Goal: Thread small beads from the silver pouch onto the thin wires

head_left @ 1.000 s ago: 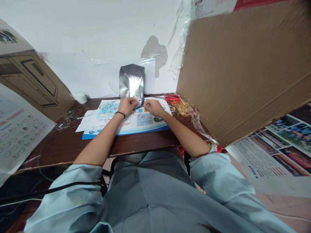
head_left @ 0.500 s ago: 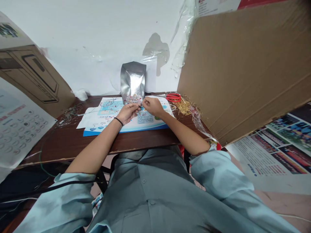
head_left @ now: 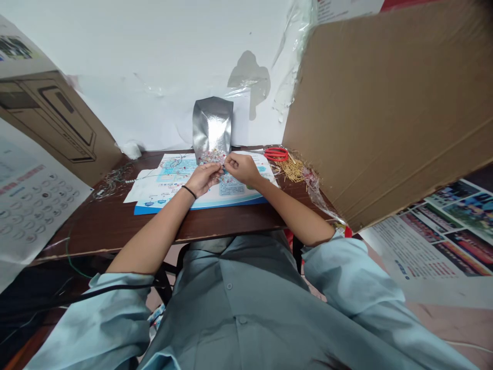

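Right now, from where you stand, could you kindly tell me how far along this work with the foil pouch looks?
Done: the silver foil pouch stands upright, small colourful pieces at its lower edge. In hand: the left hand and right hand meet at those pieces, above a printed sheet. Remaining: brass pins lie untouched beside red-handled scissors.

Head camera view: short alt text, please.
The left hand and the right hand work at small multicoloured pieces at the foot of a silver foil pouch, over a printed sheet on a dark wooden table. Red-handled scissors and brass pins lie to the right.
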### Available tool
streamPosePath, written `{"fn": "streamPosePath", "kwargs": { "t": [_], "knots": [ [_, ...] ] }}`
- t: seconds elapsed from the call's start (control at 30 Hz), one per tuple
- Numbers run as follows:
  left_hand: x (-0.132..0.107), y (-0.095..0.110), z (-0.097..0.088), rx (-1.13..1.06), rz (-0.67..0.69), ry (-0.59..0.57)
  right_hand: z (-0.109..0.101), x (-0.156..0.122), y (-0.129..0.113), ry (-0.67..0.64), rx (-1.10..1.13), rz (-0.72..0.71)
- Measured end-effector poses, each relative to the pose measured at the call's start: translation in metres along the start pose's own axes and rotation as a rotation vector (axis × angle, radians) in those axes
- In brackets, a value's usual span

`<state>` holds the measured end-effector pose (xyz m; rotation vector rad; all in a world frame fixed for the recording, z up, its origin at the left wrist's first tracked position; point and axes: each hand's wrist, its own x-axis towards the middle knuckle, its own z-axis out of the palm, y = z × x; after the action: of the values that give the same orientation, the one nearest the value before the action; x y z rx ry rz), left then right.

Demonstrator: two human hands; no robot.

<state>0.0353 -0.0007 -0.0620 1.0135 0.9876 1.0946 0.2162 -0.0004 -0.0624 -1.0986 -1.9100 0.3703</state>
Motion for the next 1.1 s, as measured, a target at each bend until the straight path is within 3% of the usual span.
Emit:
{"fn": "streamPosePath", "kwargs": {
  "t": [0.4,1.1],
  "knots": [
    [0.0009,-0.0025,-0.0045,0.041,0.026,-0.052,-0.0006,-0.0012,-0.0048,-0.046,0.0,0.024],
    [-0.0023,-0.0029,-0.0014,0.029,0.043,-0.039,-0.0028,-0.0026,-0.0088,-0.063,-0.073,0.043]
  ]
}}
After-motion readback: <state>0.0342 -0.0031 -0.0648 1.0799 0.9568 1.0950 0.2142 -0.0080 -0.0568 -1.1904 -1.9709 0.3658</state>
